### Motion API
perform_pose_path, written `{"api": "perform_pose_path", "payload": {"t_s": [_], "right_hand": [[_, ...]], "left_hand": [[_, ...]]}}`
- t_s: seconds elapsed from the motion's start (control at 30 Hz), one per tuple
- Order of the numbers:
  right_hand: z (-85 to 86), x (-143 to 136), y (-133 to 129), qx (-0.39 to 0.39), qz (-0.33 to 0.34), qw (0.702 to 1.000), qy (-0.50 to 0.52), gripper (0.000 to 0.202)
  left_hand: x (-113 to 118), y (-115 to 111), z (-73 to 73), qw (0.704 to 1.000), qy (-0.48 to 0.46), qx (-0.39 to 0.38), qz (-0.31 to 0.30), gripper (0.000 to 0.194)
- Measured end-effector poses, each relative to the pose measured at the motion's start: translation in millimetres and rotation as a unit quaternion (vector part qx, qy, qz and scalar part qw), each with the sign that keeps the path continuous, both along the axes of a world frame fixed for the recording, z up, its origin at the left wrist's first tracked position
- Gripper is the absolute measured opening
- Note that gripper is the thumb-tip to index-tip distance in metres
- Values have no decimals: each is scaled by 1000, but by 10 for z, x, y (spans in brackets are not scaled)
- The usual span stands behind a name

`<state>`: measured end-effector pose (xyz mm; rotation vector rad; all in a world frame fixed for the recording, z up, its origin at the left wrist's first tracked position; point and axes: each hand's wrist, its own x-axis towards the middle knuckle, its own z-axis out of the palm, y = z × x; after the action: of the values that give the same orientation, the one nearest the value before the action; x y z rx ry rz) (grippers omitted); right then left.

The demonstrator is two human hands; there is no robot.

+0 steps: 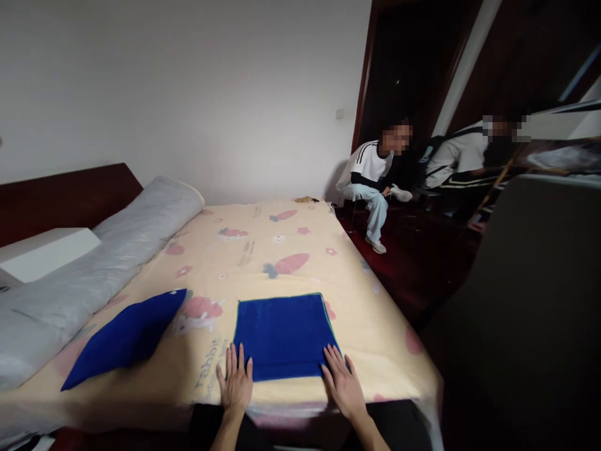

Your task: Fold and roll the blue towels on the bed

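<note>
A folded blue towel (284,335) lies flat near the front edge of the bed. My left hand (235,385) rests palm down at its near left corner, fingers spread, touching the towel's edge. My right hand (345,385) rests palm down at the near right corner, fingers on the towel. Neither hand holds anything. A blue pillow (126,338) lies to the left, apart from both hands.
The bed's cream sheet (263,250) has carrot and rabbit prints. A grey rolled quilt (94,263) runs along the dark headboard (61,197), by a white box (44,250). A seated person (373,181) and another person (469,156) are by the dark doorway, beyond the bed.
</note>
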<state>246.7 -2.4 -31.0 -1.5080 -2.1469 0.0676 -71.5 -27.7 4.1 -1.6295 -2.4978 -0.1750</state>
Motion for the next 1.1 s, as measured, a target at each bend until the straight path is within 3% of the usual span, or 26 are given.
{"api": "perform_pose_path", "payload": {"t_s": [0.07,0.13,0.2,0.27,0.4,0.67,0.9,1.1], "right_hand": [[52,-8,-43,11,0,1000,15,45],[79,-2,-111,16,18,999,22,40],[69,18,-183,10,43,999,16,39],[32,49,-233,-3,39,999,3,47],[-12,125,-212,-32,-10,999,-18,56],[142,169,-34,-34,3,999,-10,49],[279,180,89,-60,-36,997,45,29],[269,208,275,-95,-88,989,71,37]], "left_hand": [[63,-63,14,996,17,74,-41,53],[105,-176,-29,984,16,126,-121,49],[112,-317,-121,971,3,142,-192,45],[93,-445,-216,968,-7,140,-210,46],[40,-526,-226,979,-29,101,-172,53],[-5,-264,187,996,-34,-20,-75,46],[-96,-111,338,997,-39,-30,-52,31],[-186,-34,437,994,-95,-33,-36,24]]}}
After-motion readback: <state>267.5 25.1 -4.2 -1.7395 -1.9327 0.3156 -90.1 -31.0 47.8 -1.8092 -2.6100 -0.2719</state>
